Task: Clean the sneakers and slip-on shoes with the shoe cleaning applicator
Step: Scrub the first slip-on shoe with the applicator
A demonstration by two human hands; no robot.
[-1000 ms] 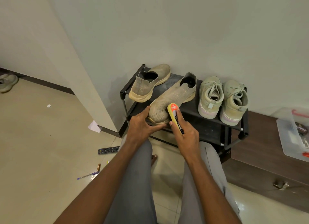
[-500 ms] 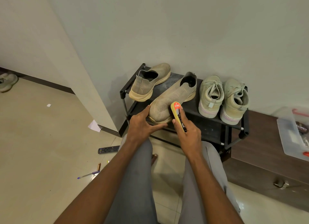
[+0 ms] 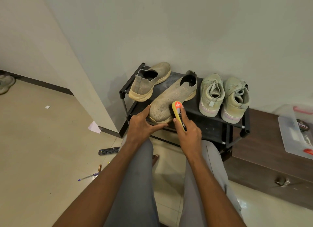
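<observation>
A black shoe rack [image 3: 210,125] against the wall carries two beige knit slip-on shoes and a pair of pale green laced sneakers [image 3: 223,96]. The nearer slip-on shoe [image 3: 169,101] lies diagonally with its toe towards me. My left hand [image 3: 144,125] clasps that toe, thumb on top, fingers along the sole. My right hand [image 3: 188,133] grips the yellow shoe cleaning applicator [image 3: 177,111] with its orange label, its sponge edge pressed against the shoe's right side. The other slip-on shoe [image 3: 149,81] rests at the rack's back left.
On the tiled floor at left lie a TV remote [image 3: 109,150], a purple pen [image 3: 88,176], a battery [image 3: 99,168] and a paper scrap [image 3: 94,127]. A dark wooden cabinet [image 3: 264,159] stands right of the rack, carrying a clear plastic box [image 3: 296,132]. My grey-trousered knees fill the foreground.
The applicator in my right hand has slid along the slip-on shoe's right side, a little towards its heel. My left hand has stayed on the toe.
</observation>
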